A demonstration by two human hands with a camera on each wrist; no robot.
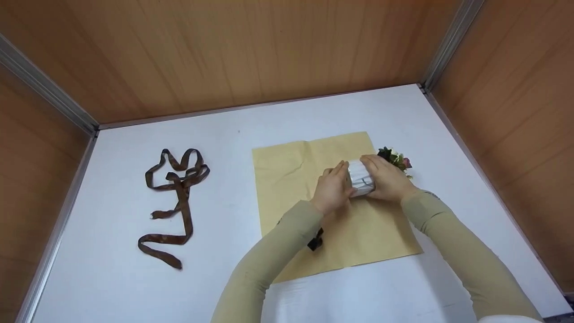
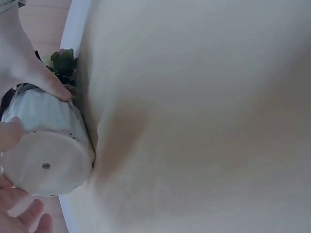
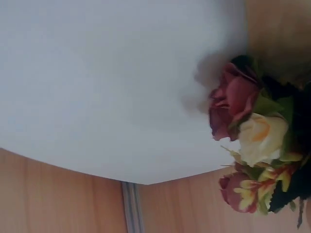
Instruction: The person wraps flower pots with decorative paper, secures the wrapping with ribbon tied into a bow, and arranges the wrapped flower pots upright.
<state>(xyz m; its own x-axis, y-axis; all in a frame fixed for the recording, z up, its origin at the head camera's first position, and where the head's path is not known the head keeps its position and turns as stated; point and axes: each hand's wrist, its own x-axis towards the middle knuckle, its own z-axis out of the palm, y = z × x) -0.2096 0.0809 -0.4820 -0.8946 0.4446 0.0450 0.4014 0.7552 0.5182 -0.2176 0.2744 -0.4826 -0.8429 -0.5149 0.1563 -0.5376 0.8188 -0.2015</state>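
Note:
A white flowerpot (image 1: 359,174) lies tilted on its side over a sheet of brown kraft paper (image 1: 284,193). Artificial flowers (image 3: 262,138) in dusky pink and cream stick out of its mouth to the right. My left hand (image 1: 331,192) holds the pot near its base, fingers above and thumb below. Around the side closer to the flowers, my right hand (image 1: 389,180) grips it. The left wrist view shows the pot's round bottom (image 2: 53,162) with a small hole in it; the right wrist view does not show the right-hand fingers clearly.
A long brown ribbon (image 1: 187,220) lies in loose loops on the white table (image 1: 224,269), left of the paper. Something small and black (image 1: 315,241) lies on the paper, partly hidden by my left sleeve. Wood-grain panels (image 1: 251,54) enclose the table's back and sides.

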